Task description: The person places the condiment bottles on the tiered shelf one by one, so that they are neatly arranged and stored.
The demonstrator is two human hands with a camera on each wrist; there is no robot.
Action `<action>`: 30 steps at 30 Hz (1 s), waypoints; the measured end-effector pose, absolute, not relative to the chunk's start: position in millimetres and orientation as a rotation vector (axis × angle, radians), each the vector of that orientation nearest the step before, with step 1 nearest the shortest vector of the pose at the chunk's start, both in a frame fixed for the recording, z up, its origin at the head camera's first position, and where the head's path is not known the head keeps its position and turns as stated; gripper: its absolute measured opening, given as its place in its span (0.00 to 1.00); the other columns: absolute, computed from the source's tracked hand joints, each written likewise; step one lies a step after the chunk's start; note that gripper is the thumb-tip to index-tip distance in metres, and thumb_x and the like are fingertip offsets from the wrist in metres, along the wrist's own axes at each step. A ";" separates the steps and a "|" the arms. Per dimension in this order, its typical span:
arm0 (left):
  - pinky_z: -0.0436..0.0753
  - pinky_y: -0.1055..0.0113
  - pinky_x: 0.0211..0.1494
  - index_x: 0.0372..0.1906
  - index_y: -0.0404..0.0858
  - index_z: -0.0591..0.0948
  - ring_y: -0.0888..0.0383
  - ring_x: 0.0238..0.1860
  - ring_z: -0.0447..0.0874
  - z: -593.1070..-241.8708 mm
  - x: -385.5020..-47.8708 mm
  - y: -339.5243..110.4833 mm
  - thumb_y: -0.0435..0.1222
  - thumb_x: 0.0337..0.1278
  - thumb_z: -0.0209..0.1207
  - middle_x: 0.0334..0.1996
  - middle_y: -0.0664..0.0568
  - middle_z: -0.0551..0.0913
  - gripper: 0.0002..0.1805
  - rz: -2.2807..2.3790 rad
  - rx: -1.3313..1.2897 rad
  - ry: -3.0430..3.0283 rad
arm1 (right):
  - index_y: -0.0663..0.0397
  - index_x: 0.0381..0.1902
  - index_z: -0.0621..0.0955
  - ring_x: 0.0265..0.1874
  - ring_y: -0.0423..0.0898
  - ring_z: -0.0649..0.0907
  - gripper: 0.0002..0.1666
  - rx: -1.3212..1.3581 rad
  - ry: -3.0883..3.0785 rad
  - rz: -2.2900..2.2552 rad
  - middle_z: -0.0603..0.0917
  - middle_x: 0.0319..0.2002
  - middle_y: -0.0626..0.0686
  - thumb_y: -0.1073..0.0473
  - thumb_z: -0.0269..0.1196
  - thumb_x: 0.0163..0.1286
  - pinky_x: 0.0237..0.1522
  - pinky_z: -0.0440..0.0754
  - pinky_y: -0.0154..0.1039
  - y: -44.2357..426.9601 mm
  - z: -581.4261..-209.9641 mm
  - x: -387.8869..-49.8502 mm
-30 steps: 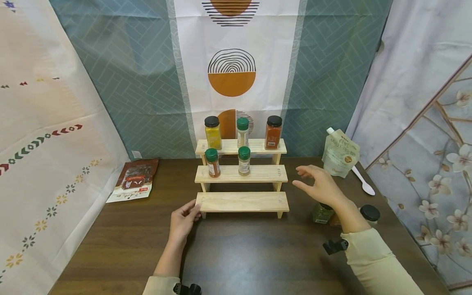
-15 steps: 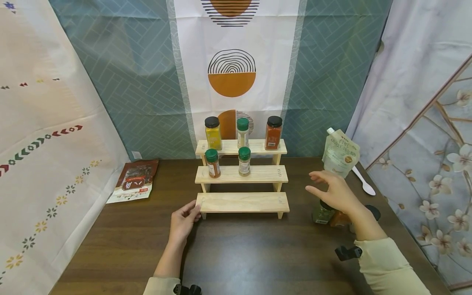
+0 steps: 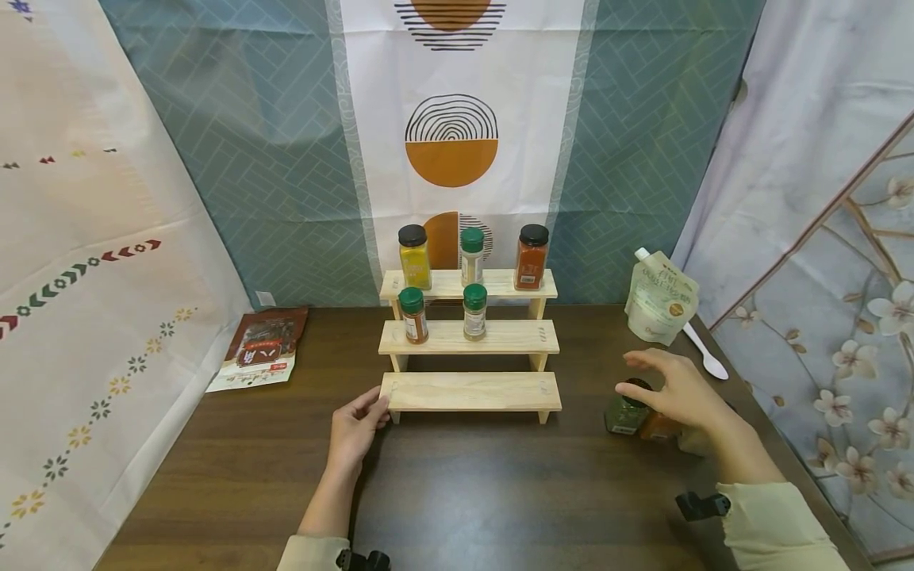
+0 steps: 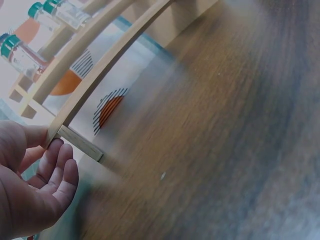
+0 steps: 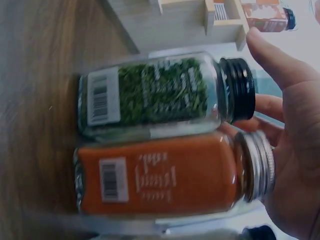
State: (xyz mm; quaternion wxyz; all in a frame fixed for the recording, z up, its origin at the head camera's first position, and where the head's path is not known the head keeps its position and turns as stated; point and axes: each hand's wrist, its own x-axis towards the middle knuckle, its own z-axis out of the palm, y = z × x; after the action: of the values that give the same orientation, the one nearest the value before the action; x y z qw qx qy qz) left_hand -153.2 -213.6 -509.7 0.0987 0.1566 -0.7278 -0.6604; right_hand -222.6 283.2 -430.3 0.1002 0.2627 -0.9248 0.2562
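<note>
Head view: left hand (image 3: 355, 428) pinches the wooden rack (image 3: 470, 390); right hand (image 3: 681, 392), fingers parted and empty, hovers at the herb jar (image 3: 624, 415) on the table (image 3: 464, 492). Likely a reach, it calls for closing round the lid (image 5: 241, 89).

Packet (image 3: 259, 349) lies left; jars (image 3: 624, 416) right (rack (image 3: 471, 391) between).

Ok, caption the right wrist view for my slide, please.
Open right hand near a black-lidded jar of green herb flakes and, alongside it, a silver-lidded jar of orange powder.
</note>
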 end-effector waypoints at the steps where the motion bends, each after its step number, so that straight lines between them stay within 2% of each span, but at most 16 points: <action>1: 0.85 0.70 0.37 0.59 0.28 0.82 0.57 0.32 0.84 -509.6 -153.4 -213.6 0.33 0.67 0.65 0.33 0.45 0.86 0.19 -1.954 0.463 -2.153 | 0.64 0.56 0.82 0.46 0.58 0.85 0.33 0.783 -2.743 0.764 0.87 0.48 0.59 0.48 0.76 0.60 0.49 0.81 0.62 285.9 -431.8 -221.8; 5: 0.85 0.70 0.36 0.59 0.28 0.82 0.58 0.31 0.84 -509.6 -154.8 -213.2 0.32 0.67 0.64 0.33 0.46 0.86 0.19 -1.951 0.462 -2.153 | 0.61 0.55 0.83 0.45 0.54 0.85 0.37 0.814 -2.777 0.765 0.88 0.46 0.56 0.45 0.79 0.54 0.47 0.82 0.58 293.1 -434.2 -218.7; 9: 0.84 0.71 0.36 0.58 0.28 0.83 0.57 0.31 0.84 -510.0 -155.5 -212.3 0.32 0.67 0.64 0.33 0.46 0.86 0.18 -1.944 0.462 -2.149 | 0.59 0.50 0.85 0.37 0.44 0.85 0.36 0.850 -2.784 0.722 0.88 0.39 0.47 0.44 0.82 0.48 0.39 0.84 0.47 296.3 -431.8 -216.5; 12: 0.84 0.71 0.36 0.58 0.29 0.83 0.56 0.31 0.85 -510.7 -154.6 -212.1 0.32 0.67 0.65 0.34 0.44 0.86 0.18 -1.941 0.464 -2.146 | 0.58 0.46 0.86 0.33 0.39 0.84 0.34 0.878 -2.784 0.699 0.87 0.35 0.44 0.44 0.83 0.47 0.34 0.83 0.41 296.9 -429.9 -215.0; 15: 0.85 0.71 0.36 0.58 0.28 0.83 0.55 0.32 0.85 -511.7 -153.4 -212.1 0.33 0.67 0.65 0.35 0.43 0.87 0.19 -1.940 0.460 -2.149 | 0.58 0.45 0.87 0.32 0.38 0.84 0.31 0.902 -2.772 0.689 0.87 0.34 0.43 0.46 0.82 0.48 0.32 0.83 0.40 296.2 -429.8 -214.2; 21: 0.84 0.71 0.36 0.58 0.28 0.82 0.55 0.33 0.85 -510.6 -152.6 -211.4 0.33 0.67 0.65 0.35 0.43 0.87 0.19 -1.942 0.456 -2.150 | 0.58 0.45 0.86 0.32 0.40 0.85 0.28 0.911 -2.738 0.698 0.87 0.36 0.45 0.48 0.81 0.52 0.32 0.84 0.40 293.4 -430.5 -215.7; 27: 0.85 0.70 0.37 0.60 0.29 0.82 0.56 0.33 0.85 -509.9 -153.8 -212.2 0.34 0.67 0.65 0.35 0.44 0.87 0.20 -1.952 0.462 -2.151 | 0.62 0.48 0.85 0.39 0.53 0.87 0.29 0.865 -2.610 0.702 0.88 0.42 0.54 0.53 0.81 0.53 0.39 0.84 0.53 284.3 -422.5 -221.8; 30: 0.85 0.69 0.37 0.60 0.29 0.81 0.56 0.33 0.85 -510.7 -154.8 -213.0 0.34 0.67 0.65 0.35 0.45 0.87 0.21 -1.962 0.467 -2.152 | 0.62 0.50 0.85 0.37 0.54 0.87 0.29 0.837 -2.566 0.717 0.89 0.41 0.55 0.55 0.80 0.54 0.37 0.84 0.54 277.9 -415.6 -225.1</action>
State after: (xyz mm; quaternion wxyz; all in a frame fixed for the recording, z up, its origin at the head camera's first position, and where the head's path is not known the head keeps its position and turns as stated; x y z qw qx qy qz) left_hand -154.8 -213.0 -510.7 0.0957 0.1577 -0.7263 -0.6622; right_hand -225.1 277.9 -415.6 0.1735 0.2951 -0.9050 0.2527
